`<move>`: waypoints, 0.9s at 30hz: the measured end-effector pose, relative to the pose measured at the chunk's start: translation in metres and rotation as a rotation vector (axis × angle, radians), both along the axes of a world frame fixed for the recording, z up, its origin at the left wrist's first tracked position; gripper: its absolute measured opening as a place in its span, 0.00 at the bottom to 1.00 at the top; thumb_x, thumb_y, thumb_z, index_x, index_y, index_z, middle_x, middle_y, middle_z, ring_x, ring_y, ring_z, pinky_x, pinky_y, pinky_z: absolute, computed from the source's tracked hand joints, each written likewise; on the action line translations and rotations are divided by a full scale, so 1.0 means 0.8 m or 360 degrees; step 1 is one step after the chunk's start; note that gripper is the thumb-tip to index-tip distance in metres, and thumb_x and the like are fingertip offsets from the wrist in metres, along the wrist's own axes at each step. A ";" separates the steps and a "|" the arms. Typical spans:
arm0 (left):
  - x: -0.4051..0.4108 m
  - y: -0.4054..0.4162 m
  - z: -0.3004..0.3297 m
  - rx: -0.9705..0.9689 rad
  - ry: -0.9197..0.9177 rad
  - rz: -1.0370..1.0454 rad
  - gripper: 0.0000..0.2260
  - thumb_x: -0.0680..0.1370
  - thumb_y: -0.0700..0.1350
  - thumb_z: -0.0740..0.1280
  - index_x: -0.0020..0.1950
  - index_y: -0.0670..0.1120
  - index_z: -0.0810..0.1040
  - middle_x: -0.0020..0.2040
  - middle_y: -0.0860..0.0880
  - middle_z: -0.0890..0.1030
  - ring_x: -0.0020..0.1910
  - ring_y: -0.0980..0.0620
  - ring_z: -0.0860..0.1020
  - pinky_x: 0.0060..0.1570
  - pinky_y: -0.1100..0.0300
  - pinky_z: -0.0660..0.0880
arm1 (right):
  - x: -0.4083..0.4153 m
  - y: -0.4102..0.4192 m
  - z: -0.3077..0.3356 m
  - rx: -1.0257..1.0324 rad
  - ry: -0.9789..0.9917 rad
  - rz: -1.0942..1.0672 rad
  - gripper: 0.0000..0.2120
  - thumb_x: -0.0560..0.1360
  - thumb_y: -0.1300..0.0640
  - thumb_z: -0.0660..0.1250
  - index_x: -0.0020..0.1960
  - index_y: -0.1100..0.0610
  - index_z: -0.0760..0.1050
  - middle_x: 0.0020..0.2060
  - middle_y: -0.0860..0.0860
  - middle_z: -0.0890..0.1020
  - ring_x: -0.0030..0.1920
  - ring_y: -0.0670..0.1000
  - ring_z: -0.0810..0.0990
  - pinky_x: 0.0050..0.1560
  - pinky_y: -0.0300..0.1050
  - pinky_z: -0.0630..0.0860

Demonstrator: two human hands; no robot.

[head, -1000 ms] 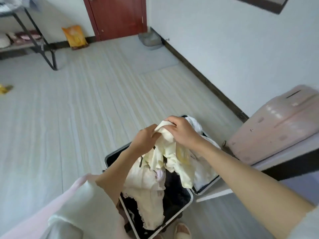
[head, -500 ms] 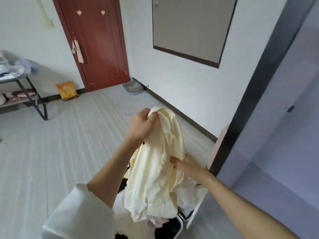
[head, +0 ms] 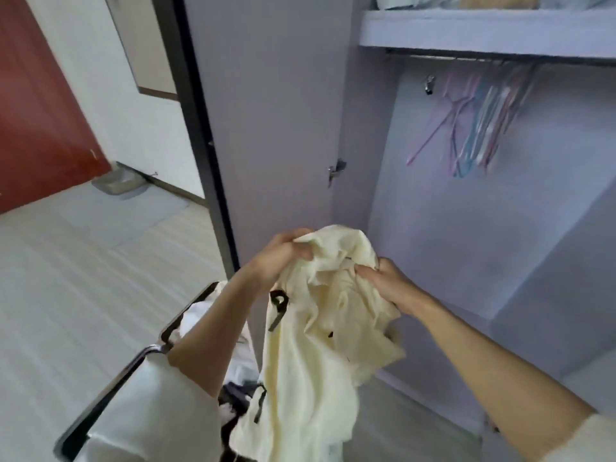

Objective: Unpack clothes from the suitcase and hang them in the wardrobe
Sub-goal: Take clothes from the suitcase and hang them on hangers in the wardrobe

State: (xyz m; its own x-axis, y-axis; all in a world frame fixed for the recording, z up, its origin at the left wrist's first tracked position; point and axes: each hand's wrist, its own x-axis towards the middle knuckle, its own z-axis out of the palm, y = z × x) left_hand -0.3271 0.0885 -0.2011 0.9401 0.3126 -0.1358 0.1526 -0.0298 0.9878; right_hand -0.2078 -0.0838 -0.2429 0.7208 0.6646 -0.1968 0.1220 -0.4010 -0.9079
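Observation:
A cream garment point(head: 313, 355) with black ribbon details hangs in front of me, lifted clear of the suitcase. My left hand point(head: 283, 253) grips its top edge. My right hand point(head: 388, 283) pinches the bunched cloth a little lower and to the right. The open suitcase point(head: 133, 371) lies on the floor at lower left, with white and dark clothes inside, partly hidden by my left arm. The lilac wardrobe point(head: 483, 228) stands open straight ahead. Several pastel hangers point(head: 480, 128) hang empty on its rail point(head: 443, 58).
The wardrobe door point(head: 273, 121) stands open to the left of the compartment, close behind the garment. A shelf point(head: 483, 28) above the rail carries folded things. A red door point(head: 40, 111) and a grey tray point(head: 116, 183) on the floor are at far left.
My view has swung from the suitcase and room up to the open wardrobe. The cream garment has come up out of the suitcase, and my right hand has shifted higher on it.

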 end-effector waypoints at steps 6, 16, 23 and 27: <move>0.132 -0.086 0.039 0.0106 -0.0066 -0.0228 0.13 0.78 0.52 0.64 0.51 0.43 0.82 0.48 0.44 0.84 0.48 0.47 0.83 0.50 0.56 0.78 | 0.083 -0.091 0.046 0.0133 -0.0206 -0.0317 0.09 0.76 0.54 0.66 0.44 0.61 0.75 0.39 0.53 0.78 0.40 0.51 0.76 0.42 0.45 0.72; 0.308 -0.152 0.097 -0.0671 -0.0490 -0.0429 0.11 0.83 0.46 0.54 0.53 0.43 0.74 0.51 0.45 0.81 0.51 0.48 0.80 0.50 0.55 0.76 | 0.203 -0.198 0.020 -0.0373 -0.0499 -0.0758 0.02 0.77 0.56 0.62 0.48 0.53 0.72 0.41 0.48 0.77 0.41 0.49 0.76 0.38 0.39 0.69; 0.403 -0.108 0.116 -0.0696 -0.0338 -0.0563 0.07 0.77 0.41 0.59 0.48 0.42 0.75 0.41 0.46 0.80 0.39 0.49 0.79 0.38 0.61 0.77 | 0.299 -0.195 0.021 -0.0378 -0.0557 -0.1174 0.10 0.80 0.61 0.56 0.39 0.57 0.66 0.35 0.51 0.73 0.39 0.52 0.72 0.40 0.44 0.68; 0.448 -0.082 0.113 -0.0587 -0.0373 -0.0495 0.05 0.78 0.40 0.63 0.50 0.41 0.76 0.41 0.45 0.80 0.35 0.51 0.80 0.33 0.62 0.77 | 0.344 -0.168 0.056 0.0099 -0.0729 -0.1488 0.13 0.77 0.67 0.56 0.35 0.58 0.67 0.29 0.49 0.68 0.31 0.46 0.64 0.32 0.34 0.63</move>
State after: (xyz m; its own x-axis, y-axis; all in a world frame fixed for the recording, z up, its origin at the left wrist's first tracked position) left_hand 0.0315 0.0226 -0.1111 0.9991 -0.0142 0.0409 -0.0343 0.3173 0.9477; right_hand 0.0671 -0.2182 -0.1983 0.9503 -0.1972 0.2411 0.1251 -0.4673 -0.8752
